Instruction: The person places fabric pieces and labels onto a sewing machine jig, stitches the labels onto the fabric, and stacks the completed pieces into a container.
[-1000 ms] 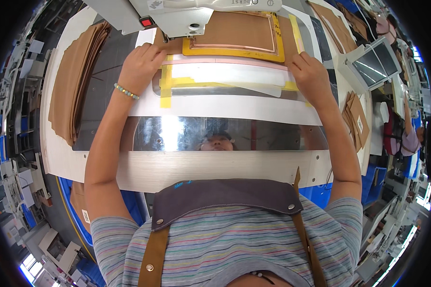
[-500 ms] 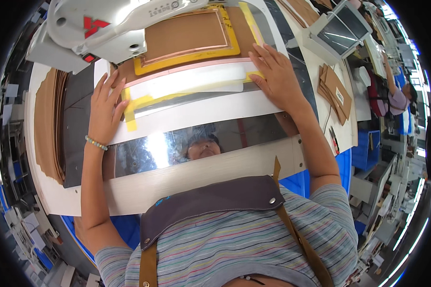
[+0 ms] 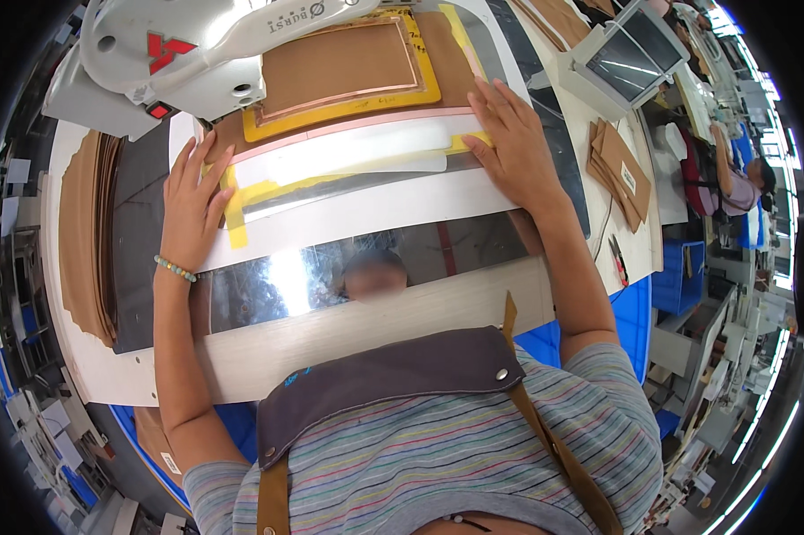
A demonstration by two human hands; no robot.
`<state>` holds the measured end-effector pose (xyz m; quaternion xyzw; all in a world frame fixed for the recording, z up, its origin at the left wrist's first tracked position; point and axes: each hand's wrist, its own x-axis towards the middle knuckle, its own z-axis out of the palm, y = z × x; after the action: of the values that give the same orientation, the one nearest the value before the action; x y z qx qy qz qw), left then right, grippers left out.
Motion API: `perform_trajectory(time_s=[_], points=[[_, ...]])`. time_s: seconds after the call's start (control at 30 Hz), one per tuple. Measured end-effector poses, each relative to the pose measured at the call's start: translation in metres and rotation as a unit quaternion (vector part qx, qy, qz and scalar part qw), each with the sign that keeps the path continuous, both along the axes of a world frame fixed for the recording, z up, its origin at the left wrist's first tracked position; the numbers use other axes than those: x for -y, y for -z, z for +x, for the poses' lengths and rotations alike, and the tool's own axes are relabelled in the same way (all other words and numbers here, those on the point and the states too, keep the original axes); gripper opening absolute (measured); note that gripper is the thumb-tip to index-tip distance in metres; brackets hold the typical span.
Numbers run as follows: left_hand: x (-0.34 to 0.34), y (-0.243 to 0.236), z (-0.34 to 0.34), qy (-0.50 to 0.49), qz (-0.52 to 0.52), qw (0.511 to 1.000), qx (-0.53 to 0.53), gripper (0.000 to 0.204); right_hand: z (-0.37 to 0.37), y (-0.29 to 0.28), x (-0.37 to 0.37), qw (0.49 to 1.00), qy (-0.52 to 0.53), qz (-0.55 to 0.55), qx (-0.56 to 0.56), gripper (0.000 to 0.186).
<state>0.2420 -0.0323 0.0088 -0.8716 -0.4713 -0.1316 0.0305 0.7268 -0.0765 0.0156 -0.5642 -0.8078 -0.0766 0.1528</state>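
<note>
My left hand [image 3: 191,201] lies flat with its fingers spread at the left end of a white template sheet [image 3: 348,201], next to a strip of yellow tape. At the right end, my right hand [image 3: 520,152] rests with straight fingers on the sheet's edge, its thumb near another bit of yellow tape [image 3: 470,141]. Neither hand grips anything. Beyond the taped strip lies a brown sheet [image 3: 451,53]. On it sits a yellow rectangular frame [image 3: 431,85] with a copper-coloured inner border.
A white machine head [image 3: 157,62] overhangs the upper left. Brown sheets [image 3: 83,241] are stacked at the left. To the right are brown pieces [image 3: 618,174], red-handled snippers [image 3: 618,259] and a screen [image 3: 629,55]. A shiny metal plate [image 3: 277,281] borders the table's near side.
The whole view has shifted slightly. Both hands stay in the same places on the sheet.
</note>
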Motion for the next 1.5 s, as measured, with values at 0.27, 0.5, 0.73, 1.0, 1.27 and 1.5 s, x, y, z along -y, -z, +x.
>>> perform_trajectory(time_s=[0.27,0.5,0.73,1.0,1.27,1.5], points=[[0.0,-0.003,-0.009,0.016,0.051,0.998,0.038,0.048,0.002,0.001,-0.003,0.999,-0.015,-0.044,0.027,0.058],[0.0,-0.002,-0.006,0.016,0.019,0.999,0.044,0.047,0.004,-0.003,-0.004,0.999,-0.023,-0.009,0.036,0.051],[0.002,-0.003,-0.008,0.021,0.013,0.998,0.049,0.051,0.043,-0.012,-0.109,0.986,-0.029,0.065,-0.154,0.039],[0.002,0.0,-0.008,-0.004,-0.02,0.999,0.035,0.054,0.01,0.006,-0.183,0.987,0.11,-0.069,-0.098,0.042],[-0.001,0.005,-0.01,-0.006,-0.011,0.999,0.033,0.052,0.044,-0.006,-0.124,0.997,0.011,0.067,-0.045,0.052],[-0.003,0.009,-0.015,0.004,-0.001,0.999,0.044,0.053,0.017,-0.013,-0.007,0.995,-0.079,-0.054,0.029,0.045]])
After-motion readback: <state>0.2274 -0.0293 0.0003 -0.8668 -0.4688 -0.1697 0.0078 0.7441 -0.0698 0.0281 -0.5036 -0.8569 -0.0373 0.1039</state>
